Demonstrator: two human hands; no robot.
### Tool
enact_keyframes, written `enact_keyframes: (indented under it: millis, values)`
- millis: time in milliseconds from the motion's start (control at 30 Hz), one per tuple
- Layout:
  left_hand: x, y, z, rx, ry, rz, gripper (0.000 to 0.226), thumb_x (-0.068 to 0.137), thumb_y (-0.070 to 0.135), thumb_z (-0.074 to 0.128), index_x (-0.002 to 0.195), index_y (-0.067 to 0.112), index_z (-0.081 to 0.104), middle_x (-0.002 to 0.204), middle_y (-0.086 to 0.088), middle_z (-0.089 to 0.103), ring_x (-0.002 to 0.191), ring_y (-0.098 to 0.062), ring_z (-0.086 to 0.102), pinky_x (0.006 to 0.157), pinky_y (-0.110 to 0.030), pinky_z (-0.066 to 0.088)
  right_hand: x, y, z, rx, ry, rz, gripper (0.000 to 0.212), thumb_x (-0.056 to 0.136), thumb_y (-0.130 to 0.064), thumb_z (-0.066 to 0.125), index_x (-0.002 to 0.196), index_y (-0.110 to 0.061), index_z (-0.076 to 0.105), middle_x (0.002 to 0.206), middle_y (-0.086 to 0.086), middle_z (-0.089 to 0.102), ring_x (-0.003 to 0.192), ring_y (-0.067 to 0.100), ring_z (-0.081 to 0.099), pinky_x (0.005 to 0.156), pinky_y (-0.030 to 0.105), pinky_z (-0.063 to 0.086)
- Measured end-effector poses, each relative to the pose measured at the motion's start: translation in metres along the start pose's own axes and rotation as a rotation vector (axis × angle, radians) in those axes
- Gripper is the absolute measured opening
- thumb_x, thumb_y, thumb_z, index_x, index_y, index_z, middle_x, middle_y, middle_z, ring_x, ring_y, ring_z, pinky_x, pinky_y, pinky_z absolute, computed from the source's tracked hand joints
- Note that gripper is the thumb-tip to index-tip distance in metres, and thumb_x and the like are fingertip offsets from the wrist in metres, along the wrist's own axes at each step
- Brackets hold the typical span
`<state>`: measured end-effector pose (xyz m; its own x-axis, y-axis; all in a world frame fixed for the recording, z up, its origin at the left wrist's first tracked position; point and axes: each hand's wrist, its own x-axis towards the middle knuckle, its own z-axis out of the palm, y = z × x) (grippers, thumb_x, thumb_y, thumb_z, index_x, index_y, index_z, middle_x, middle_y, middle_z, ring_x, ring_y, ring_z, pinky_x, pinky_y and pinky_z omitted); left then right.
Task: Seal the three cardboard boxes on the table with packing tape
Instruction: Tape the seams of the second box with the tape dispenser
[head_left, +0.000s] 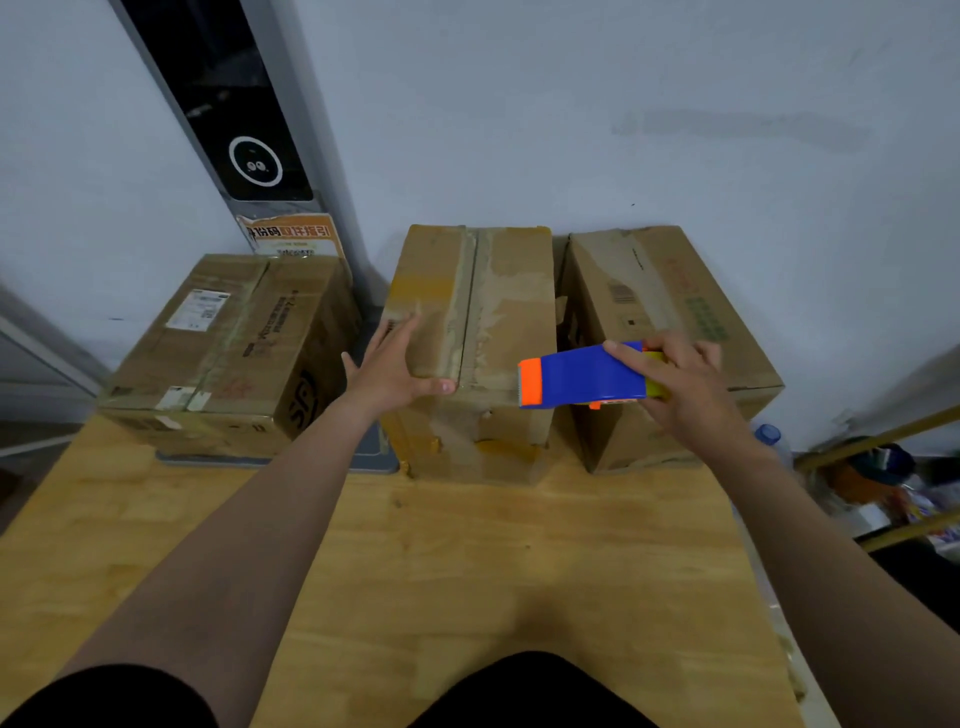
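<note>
**Table** (467, 571): wooden; three cardboard boxes are being carried in a row along its far side.

**Left hand** (395, 369): fingers straight and spread, being pressed flat on the left flap of the middle box (509, 291).

**Tape dispenser** (582, 376): being gripped at its right end by the right hand (685, 384), fingers curled round it. It is being held over the middle box's near right corner. The long axis is lying left to right, with the orange cutter end pointing left toward the seam.

**Middle box**: the seam is running near to far. Only worn residue is being shown, so taping is judged not yet begun.

**Left box** (234, 353), **right box** (670, 291): no fresh tape is being made out, and all three are judged outstanding.
</note>
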<state>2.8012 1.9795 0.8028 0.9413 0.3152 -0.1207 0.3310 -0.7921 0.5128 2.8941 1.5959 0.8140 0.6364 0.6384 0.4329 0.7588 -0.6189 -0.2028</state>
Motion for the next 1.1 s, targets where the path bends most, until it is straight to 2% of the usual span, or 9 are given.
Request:
enact_keyframes:
  millis: [100, 233, 400, 533, 667, 833, 933, 1000, 1100]
  values:
    - [0.001, 0.002, 0.0, 0.016, -0.011, -0.017, 0.122, 0.067, 0.076, 0.078, 0.161, 0.041, 0.009, 0.17, 0.019, 0.003, 0.157, -0.011, -0.009, 0.115, -0.075, -0.01, 0.001, 0.001, 0.006, 0.002, 0.013, 0.036, 0.093, 0.086, -0.018, 0.078, 0.15, -0.058, 0.023, 0.13, 0.002, 0.046, 0.114, 0.037, 0.045, 0.092, 0.031, 0.021]
    - [0.001, 0.013, 0.001, 0.078, -0.054, -0.014, 0.117, 0.073, 0.074, 0.074, 0.163, 0.037, 0.008, 0.171, 0.014, -0.003, 0.156, -0.016, -0.016, 0.116, -0.072, -0.013, -0.002, -0.001, 0.014, 0.056, 0.083, 0.073, 0.085, 0.086, -0.011, 0.078, 0.148, -0.049, 0.035, 0.128, 0.001, 0.049, 0.111, 0.031, 0.037, 0.089, 0.039, 0.034]
    - [0.004, 0.037, 0.007, 0.145, -0.079, -0.028, 0.115, 0.082, 0.065, 0.07, 0.161, 0.04, -0.01, 0.172, 0.002, -0.01, 0.155, -0.029, -0.022, 0.115, -0.073, -0.013, -0.001, -0.001, 0.017, 0.122, 0.088, 0.041, 0.079, 0.086, -0.011, 0.077, 0.148, -0.042, 0.039, 0.127, 0.001, 0.047, 0.115, 0.024, 0.04, 0.092, 0.042, 0.031]
    - [0.009, 0.051, 0.013, 0.117, -0.074, 0.027, 0.115, 0.079, 0.065, 0.074, 0.163, 0.035, 0.001, 0.172, 0.001, -0.006, 0.156, -0.026, -0.017, 0.118, -0.07, -0.012, 0.002, 0.001, 0.017, 0.144, 0.094, 0.02, 0.079, 0.084, -0.009, 0.079, 0.148, -0.037, 0.042, 0.127, 0.007, 0.053, 0.118, 0.018, 0.038, 0.094, 0.05, 0.035]
    - [0.013, 0.059, 0.017, 0.077, -0.077, 0.083, 0.106, 0.079, 0.059, 0.078, 0.162, 0.037, 0.014, 0.172, 0.001, 0.002, 0.157, -0.023, -0.011, 0.119, -0.066, -0.012, 0.002, 0.006, 0.016, 0.143, 0.102, 0.026, 0.079, 0.083, -0.01, 0.081, 0.147, -0.035, 0.044, 0.128, 0.01, 0.054, 0.116, 0.017, 0.035, 0.091, 0.047, 0.036]
    - [0.011, 0.073, 0.031, 0.091, -0.036, 0.051, 0.11, 0.078, 0.046, 0.078, 0.162, 0.032, 0.009, 0.172, 0.001, 0.003, 0.156, -0.031, -0.014, 0.118, -0.067, -0.016, 0.002, 0.011, 0.022, 0.139, 0.084, 0.019, 0.077, 0.083, -0.013, 0.08, 0.148, -0.035, 0.044, 0.128, 0.007, 0.052, 0.118, 0.02, 0.041, 0.093, 0.037, 0.026]
    - [0.011, 0.072, 0.039, 0.08, -0.027, 0.048, 0.119, 0.072, 0.064, 0.078, 0.162, 0.034, 0.007, 0.172, 0.001, 0.001, 0.156, -0.031, -0.017, 0.114, -0.062, -0.025, 0.004, 0.012, 0.022, 0.137, 0.057, 0.028, 0.08, 0.085, -0.016, 0.079, 0.15, -0.039, 0.039, 0.129, 0.005, 0.05, 0.119, 0.023, 0.043, 0.094, 0.032, 0.022]
    - [0.011, 0.066, 0.038, 0.116, -0.047, 0.05, 0.124, 0.068, 0.075, 0.075, 0.162, 0.038, 0.003, 0.172, 0.002, -0.004, 0.156, -0.029, -0.018, 0.116, -0.063, -0.022, 0.005, 0.008, 0.021, 0.128, 0.047, 0.022, 0.081, 0.084, -0.016, 0.079, 0.15, -0.039, 0.038, 0.129, 0.007, 0.049, 0.118, 0.022, 0.038, 0.095, 0.035, 0.025]
    - [0.013, 0.062, 0.036, 0.124, -0.067, 0.059, 0.123, 0.07, 0.077, 0.072, 0.161, 0.042, -0.003, 0.172, 0.003, -0.005, 0.156, -0.026, -0.016, 0.118, -0.064, -0.018, 0.007, 0.008, 0.017, 0.098, 0.041, 0.019, 0.082, 0.084, -0.016, 0.079, 0.149, -0.041, 0.036, 0.13, 0.008, 0.049, 0.118, 0.023, 0.035, 0.095, 0.035, 0.024]
